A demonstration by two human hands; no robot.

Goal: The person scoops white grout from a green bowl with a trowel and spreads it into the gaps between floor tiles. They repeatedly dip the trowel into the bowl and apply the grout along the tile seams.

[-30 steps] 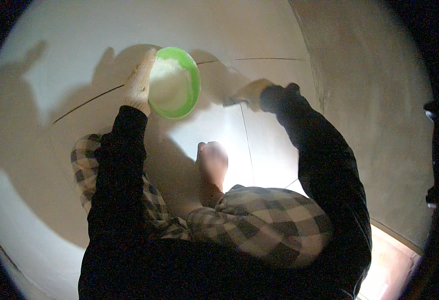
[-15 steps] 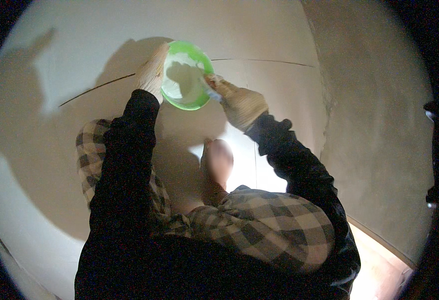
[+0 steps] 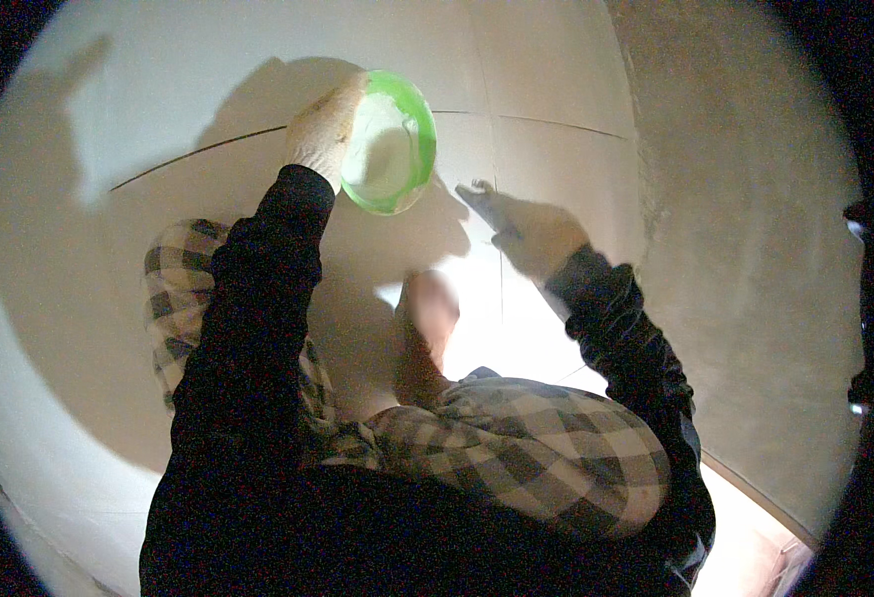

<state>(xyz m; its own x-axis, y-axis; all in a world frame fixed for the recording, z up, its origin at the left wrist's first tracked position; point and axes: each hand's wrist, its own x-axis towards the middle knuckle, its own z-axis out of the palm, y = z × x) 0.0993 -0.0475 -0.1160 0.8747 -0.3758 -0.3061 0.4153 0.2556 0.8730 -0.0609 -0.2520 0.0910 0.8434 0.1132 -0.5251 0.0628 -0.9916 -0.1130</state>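
Observation:
My left hand (image 3: 323, 129), in a pale knit glove, grips the left rim of a round green bowl (image 3: 419, 164). White paste (image 3: 372, 159) coats the inside, and the bowl is tilted so that its opening faces me. My right hand (image 3: 537, 234), also gloved, is to the right of the bowl and apart from it. Its fingers are closed on what looks like a putty knife (image 3: 477, 206), whose thin blade is seen nearly edge-on and is hard to make out in the shade.
Below the bowl is a pale surface of large panels, crossed by a dark narrow gap (image 3: 198, 154). A grey rough wall (image 3: 746, 229) rises on the right. My bare foot (image 3: 429, 308) and checked trouser legs (image 3: 537, 438) are beneath my arms. Bright light falls beside the foot.
My right hand has drawn away from the bowl's rim, to the right and slightly toward me, with the putty knife. The bowl has shifted a little right and tilted more.

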